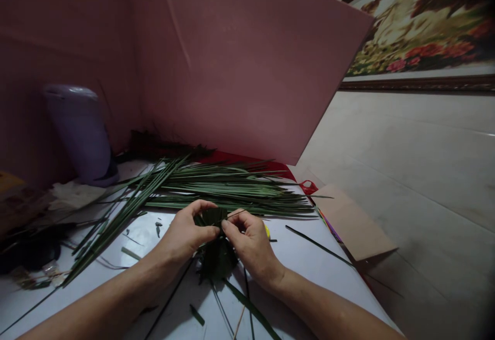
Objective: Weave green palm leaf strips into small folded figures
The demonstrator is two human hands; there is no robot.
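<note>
Between my two hands is a dark green piece of folded leaf weaving (218, 257), with several long strips trailing from it toward me. My left hand (190, 229) grips its left side, thumb in front and fingers curled over the top. At its upper right, my right hand (247, 242) pinches the leaf with thumb and index finger. Just behind the hands lies a pile of long green leaf strips (232, 188). Another bundle of leaves (131, 214) crosses it slantwise on the left. How the weaving's inner folds run is too dark to tell.
A purple bin-like container (79, 134) stands at the back left of the white table (309, 278). Small leaf scraps (197, 314) and a single strip (319, 245) lie about. A pink panel (240, 72) rises behind; a cardboard sheet (353, 221) sits past the right edge.
</note>
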